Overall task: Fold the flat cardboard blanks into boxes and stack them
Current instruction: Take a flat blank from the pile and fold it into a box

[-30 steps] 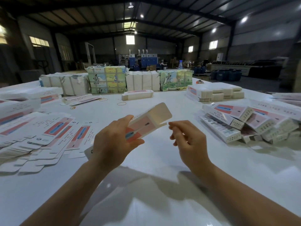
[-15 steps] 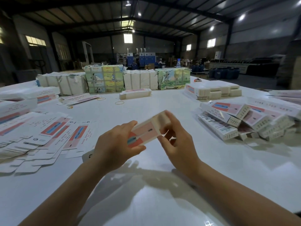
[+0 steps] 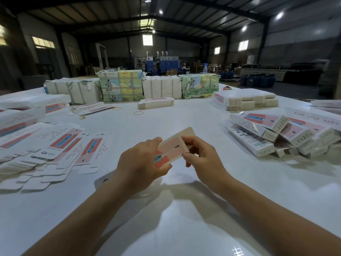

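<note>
Both hands now pinching box [image 3: 170,147]: left hand [image 3: 140,164] unchanged, right hand [image 3: 202,157] newly gripping end.

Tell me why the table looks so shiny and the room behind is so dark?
In the head view, ceiling lamps glare off the glossy white table near the bottom edge; the hall behind is dim; both forearms cast soft shadows; the wide lens bends the edges.

Table [image 3: 184,117]: flat blanks [image 3: 42,145] at 9 o'clock, folded boxes [image 3: 273,133] at 3, wrapped bundles [image 3: 121,85] at 12, hands' box [image 3: 173,146] at centre.
</note>
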